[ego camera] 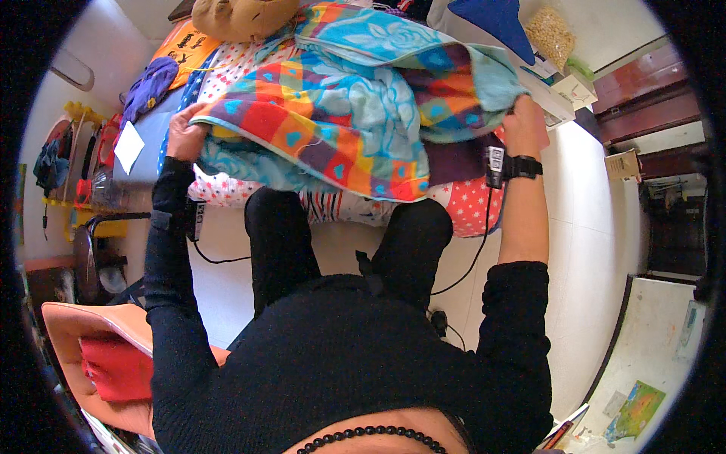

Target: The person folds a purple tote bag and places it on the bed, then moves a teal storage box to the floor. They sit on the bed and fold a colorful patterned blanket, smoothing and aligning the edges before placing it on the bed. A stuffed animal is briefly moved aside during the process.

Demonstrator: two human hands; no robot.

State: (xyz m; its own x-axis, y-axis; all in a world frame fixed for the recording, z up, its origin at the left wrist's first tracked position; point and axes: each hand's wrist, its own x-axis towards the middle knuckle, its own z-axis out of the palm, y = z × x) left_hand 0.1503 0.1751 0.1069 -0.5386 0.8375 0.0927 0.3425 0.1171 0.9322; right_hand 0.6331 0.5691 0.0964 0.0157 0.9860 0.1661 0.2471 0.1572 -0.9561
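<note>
A towelling blanket (317,108) with multicoloured checks, small hearts and a light blue flower pattern spreads across the bed in front of me, partly folded over on itself. My left hand (186,133) grips its left edge, thumb on top. At the far right, my right hand (522,122) pinches a light blue corner of it. The near edge sags between my hands and hangs just above my knees. Below it shows star-printed bedding (227,187), along with a dark purple cloth (458,160) near the right side.
A brown plush toy (244,20), an orange printed cloth (184,48) and a purple garment (148,85) lie at the back left. White boxes (558,108) stand at the right. An orange chair (59,335) is behind my left arm. Cables (468,278) hang from both wrists.
</note>
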